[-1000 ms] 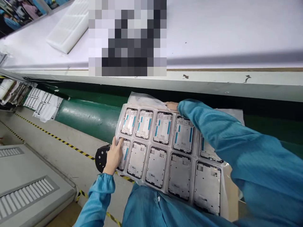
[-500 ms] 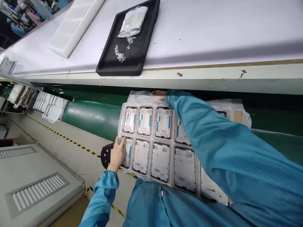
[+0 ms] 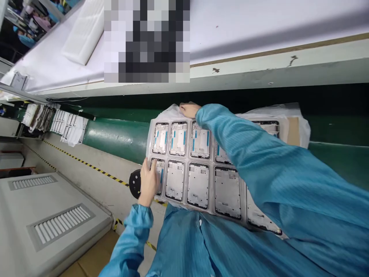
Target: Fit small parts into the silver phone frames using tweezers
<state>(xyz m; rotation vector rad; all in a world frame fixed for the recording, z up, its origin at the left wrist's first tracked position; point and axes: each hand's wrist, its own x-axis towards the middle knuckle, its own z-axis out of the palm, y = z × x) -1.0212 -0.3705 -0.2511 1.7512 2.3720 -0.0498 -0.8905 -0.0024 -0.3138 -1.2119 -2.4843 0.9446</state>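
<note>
A clear plastic tray (image 3: 186, 160) lies in front of me, holding several metal phone frames (image 3: 198, 184) in two rows. Blue strips mark the frames of the far row and the near-left one. My left hand (image 3: 149, 181) grips the tray's left edge, with a digit over the near-left frame and others outside the rim. At the far edge, my right hand (image 3: 190, 109) is closed on a thin white plastic sheet (image 3: 170, 112); its fingertips are partly hidden. My right sleeve covers part of the tray's right side.
A white bench (image 3: 259, 23) with a raised edge runs across the back, bearing a white foam slab (image 3: 83, 32) and a pixelated dark area. More frames in trays (image 3: 67, 125) lie left on the green surface (image 3: 115, 136). A black round stool (image 3: 135, 184) and grey cabinet (image 3: 57, 215) stand at left.
The view has shifted, so the tray appears slightly higher and to the right. My right hand shows more fully at the far edge. My left hand stays at the tray's left edge.
</note>
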